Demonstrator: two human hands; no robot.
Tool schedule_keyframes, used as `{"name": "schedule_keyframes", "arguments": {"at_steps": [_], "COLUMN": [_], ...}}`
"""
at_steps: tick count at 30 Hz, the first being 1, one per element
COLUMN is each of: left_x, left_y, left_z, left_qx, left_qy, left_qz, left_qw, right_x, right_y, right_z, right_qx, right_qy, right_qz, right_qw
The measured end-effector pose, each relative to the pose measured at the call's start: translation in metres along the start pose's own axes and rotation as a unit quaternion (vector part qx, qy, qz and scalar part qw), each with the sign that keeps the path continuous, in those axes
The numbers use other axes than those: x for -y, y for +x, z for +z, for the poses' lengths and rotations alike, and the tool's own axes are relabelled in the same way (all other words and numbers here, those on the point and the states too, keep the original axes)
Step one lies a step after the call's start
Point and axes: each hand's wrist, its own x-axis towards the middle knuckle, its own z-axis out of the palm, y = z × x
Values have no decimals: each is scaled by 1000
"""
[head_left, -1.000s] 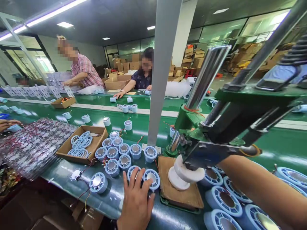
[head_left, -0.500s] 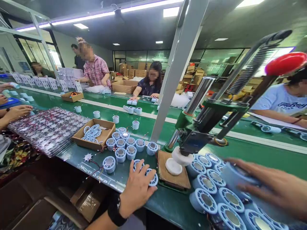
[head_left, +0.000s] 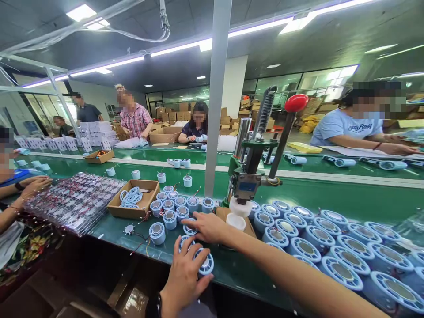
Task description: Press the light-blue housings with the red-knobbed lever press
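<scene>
My left hand [head_left: 185, 271] lies with spread fingers over two light-blue round housings, one under the fingertips [head_left: 186, 243] and a nearer one [head_left: 206, 263] beside the thumb. My right hand [head_left: 210, 226] reaches across from the right, its fingers around the rim of another light-blue housing [head_left: 190, 228] just beyond the left hand. Each has a slotted rim and a grey disc on top. A hand press [head_left: 248, 185] with a red-knobbed lever stands behind my right forearm. Its white pad hangs over a bare white round seat [head_left: 236, 221].
Many similar housings [head_left: 341, 269] crowd the right side; a smaller group stands beyond my hands. A cardboard tray [head_left: 132, 213] holds light-blue rings. Left of it lies a stack of wired parts [head_left: 76, 194]. A grey post [head_left: 217, 101] rises behind. Co-workers sit and stand around the green line.
My right hand has swung from the right-hand group, where it held a housing, over to beside my left hand. My left hand stays on the housings. The view has turned and shifted.
</scene>
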Motion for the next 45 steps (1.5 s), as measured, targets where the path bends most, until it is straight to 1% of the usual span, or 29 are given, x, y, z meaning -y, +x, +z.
{"name": "schedule_keyframes", "arguments": {"at_steps": [1,2,3,5,7,8,11,13,15,17,20,21,23,25,26,28,30,31,33,35,38,40,41,43,45], "left_x": [-3,-6,-10,-18,-28,-33,-43,-46,-47,-47,-47,-46,-45,-40,-38,-32,-28,-28,-27,-26,-18,-9,-5,1,3], "left_y": [0,1,2,6,13,17,28,34,40,46,52,54,54,53,51,49,47,47,48,49,48,45,43,37,31], "left_z": [3,6,10,16,21,24,30,32,32,32,29,28,25,21,20,17,16,15,14,11,3,-2,-3,-2,3], "left_qx": [-12,-24,-34,-40,-32,-26,-10,-5,-5,-4,1,7,27,52,61,73,85,93,110,128,162,182,181,150,94], "left_qy": [5,10,15,20,14,10,9,20,29,34,42,45,50,54,56,57,53,48,32,-4,-122,-233,-289,-386,-453], "left_qz": [-6,-11,-16,-22,-28,-32,-50,-65,-79,-91,-103,-102,-91,-76,-69,-61,-57,-58,-68,-78,-83,-88,-94,-119,-158], "left_qw": [1000,1000,999,999,999,999,999,998,996,995,994,994,994,994,994,994,993,993,991,989,976,951,935,902,873], "right_x": [-3,-7,-11,-21,-32,-38,-48,-49,-44,-35,-18,-11,2,14,19,28,36,39,47,54,59,58,58,59,63], "right_y": [3,5,7,8,9,10,12,14,15,14,5,-2,-23,-55,-73,-109,-138,-148,-154,-148,-126,-113,-109,-102,-96], "right_z": [4,7,9,11,11,12,13,12,9,3,-14,-20,-30,-32,-30,-20,-5,3,16,25,29,28,27,24,23], "right_qx": [-26,-55,-82,-112,-102,-85,-34,-21,-22,-37,-80,-95,-117,-123,-122,-113,-97,-81,-39,-12,-14,-9,-5,-4,-15], "right_qy": [14,28,42,55,50,46,49,52,52,48,40,42,61,95,111,131,142,149,168,182,188,199,207,215,212], "right_qz": [-10,-4,18,96,173,196,229,238,250,268,298,301,285,258,251,254,268,275,282,280,284,295,298,298,298], "right_qw": [1000,998,996,988,978,976,972,970,967,962,950,948,949,953,954,952,948,946,944,943,940,934,932,930,931]}}
